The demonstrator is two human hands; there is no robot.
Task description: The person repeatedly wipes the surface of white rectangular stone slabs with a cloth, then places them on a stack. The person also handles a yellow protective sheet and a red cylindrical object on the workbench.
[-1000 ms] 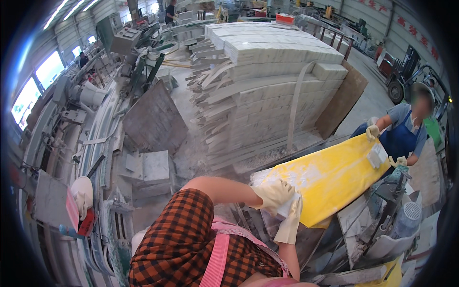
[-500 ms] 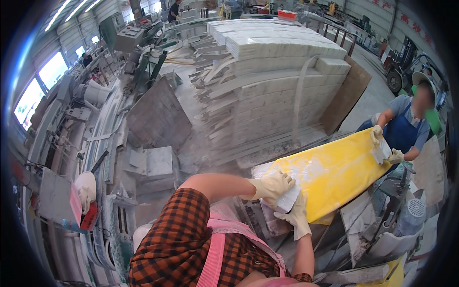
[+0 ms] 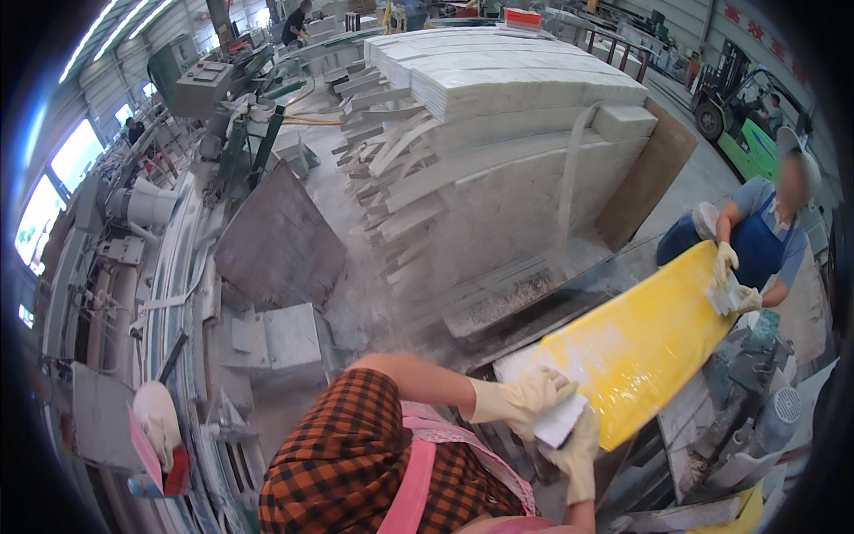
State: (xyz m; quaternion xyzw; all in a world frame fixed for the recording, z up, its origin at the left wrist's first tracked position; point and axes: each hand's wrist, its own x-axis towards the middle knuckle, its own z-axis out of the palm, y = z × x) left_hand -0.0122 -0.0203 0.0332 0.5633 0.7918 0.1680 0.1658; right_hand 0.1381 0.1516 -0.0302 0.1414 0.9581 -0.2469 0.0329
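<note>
A small white block (image 3: 560,421) is held between my two hands, which wear cream gloves. My left hand (image 3: 525,397) curls its fingers over the block's upper left side, and my right hand (image 3: 577,452) grips it from the lower right. Beside them lies a long yellow sheet-like surface (image 3: 654,343), shiny and smeared with white near my end. What lies under the yellow is hidden. A co-worker's gloved hands (image 3: 729,276) hold another white piece (image 3: 722,296) at the far right end of the yellow surface.
A tall stack of white stone slabs (image 3: 534,187) stands ahead, with loose strips jutting from its left side. A brown board (image 3: 647,176) leans at its right. Dusty machinery (image 3: 169,285) runs along the left. A green forklift (image 3: 745,147) stands behind the co-worker (image 3: 769,222).
The whole view has shifted, and the yellow surface sits lower and further right in it. Both my hands still grip the white block. More of the green forklift shows.
</note>
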